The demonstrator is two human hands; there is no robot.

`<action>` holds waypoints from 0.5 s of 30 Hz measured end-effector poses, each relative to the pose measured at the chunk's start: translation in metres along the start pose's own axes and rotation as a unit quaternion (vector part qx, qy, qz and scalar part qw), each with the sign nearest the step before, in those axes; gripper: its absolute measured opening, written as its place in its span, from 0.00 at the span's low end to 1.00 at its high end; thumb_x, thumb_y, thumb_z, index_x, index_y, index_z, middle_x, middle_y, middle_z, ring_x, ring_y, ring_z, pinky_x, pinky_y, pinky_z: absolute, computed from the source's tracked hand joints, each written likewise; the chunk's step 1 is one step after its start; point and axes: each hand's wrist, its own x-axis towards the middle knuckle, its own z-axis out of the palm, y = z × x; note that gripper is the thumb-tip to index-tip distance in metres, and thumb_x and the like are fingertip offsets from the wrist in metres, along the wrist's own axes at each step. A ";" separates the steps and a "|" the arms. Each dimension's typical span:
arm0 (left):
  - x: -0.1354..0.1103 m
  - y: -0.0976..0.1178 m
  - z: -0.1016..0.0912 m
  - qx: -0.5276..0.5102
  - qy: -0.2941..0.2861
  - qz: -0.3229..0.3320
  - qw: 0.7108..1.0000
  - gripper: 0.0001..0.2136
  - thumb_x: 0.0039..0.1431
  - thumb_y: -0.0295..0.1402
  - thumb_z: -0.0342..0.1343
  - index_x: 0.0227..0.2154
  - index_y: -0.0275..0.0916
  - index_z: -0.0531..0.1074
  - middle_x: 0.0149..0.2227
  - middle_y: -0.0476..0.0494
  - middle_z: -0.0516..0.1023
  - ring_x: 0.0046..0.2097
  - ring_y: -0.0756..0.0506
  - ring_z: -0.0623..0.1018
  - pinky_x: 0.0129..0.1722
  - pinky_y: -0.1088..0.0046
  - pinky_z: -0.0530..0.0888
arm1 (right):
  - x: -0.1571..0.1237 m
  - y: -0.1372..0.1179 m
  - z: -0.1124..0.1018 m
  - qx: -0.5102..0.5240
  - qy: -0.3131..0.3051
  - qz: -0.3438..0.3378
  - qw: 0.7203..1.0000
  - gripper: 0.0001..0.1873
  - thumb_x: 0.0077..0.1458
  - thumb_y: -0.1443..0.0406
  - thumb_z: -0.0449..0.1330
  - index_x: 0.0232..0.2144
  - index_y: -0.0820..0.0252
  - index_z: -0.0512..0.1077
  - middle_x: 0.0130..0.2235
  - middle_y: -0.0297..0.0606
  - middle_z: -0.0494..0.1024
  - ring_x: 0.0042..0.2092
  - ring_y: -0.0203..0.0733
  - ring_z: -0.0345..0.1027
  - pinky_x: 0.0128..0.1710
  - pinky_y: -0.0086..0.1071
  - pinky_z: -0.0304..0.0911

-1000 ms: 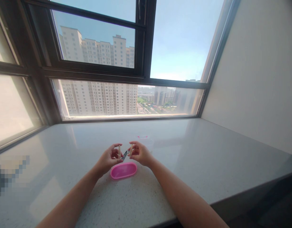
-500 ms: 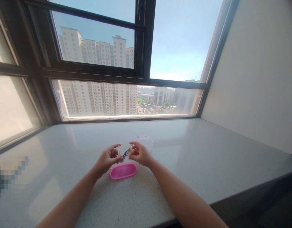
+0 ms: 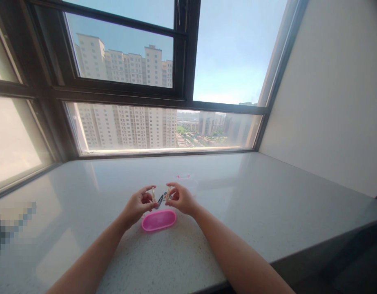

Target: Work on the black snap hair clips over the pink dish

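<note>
High-rise flat: window [image 3: 182,77], tower blocks [image 3: 127,61].

No readable text, label, brand, number or sign shows anywhere.

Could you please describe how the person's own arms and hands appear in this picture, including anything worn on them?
Both forearms come in bare from the bottom edge, with no sleeves showing. The left hand and the right hand wear no gloves, and no watch or bracelet is visible at either wrist. Rings and nail details are too small to tell.
</note>
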 end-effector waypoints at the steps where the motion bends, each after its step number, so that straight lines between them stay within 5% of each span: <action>1: 0.000 0.000 0.000 0.000 -0.002 -0.001 1.000 0.32 0.41 0.32 0.65 0.52 0.34 0.62 0.23 0.54 0.71 0.25 0.50 0.72 0.27 0.74 0.68 | 0.000 0.000 0.000 0.004 -0.002 0.002 1.000 0.36 0.38 0.65 0.68 0.51 0.57 0.62 0.33 0.35 0.73 0.24 0.31 0.64 0.23 0.26 0.61; 15: -0.001 0.008 0.002 0.010 -0.004 -0.010 1.000 0.34 0.42 0.33 0.63 0.53 0.30 0.59 0.20 0.56 0.68 0.24 0.51 0.70 0.25 0.74 0.69 | 0.000 0.000 0.001 0.030 -0.025 0.028 0.999 0.36 0.38 0.67 0.67 0.52 0.57 0.61 0.28 0.31 0.73 0.24 0.34 0.69 0.23 0.27 0.64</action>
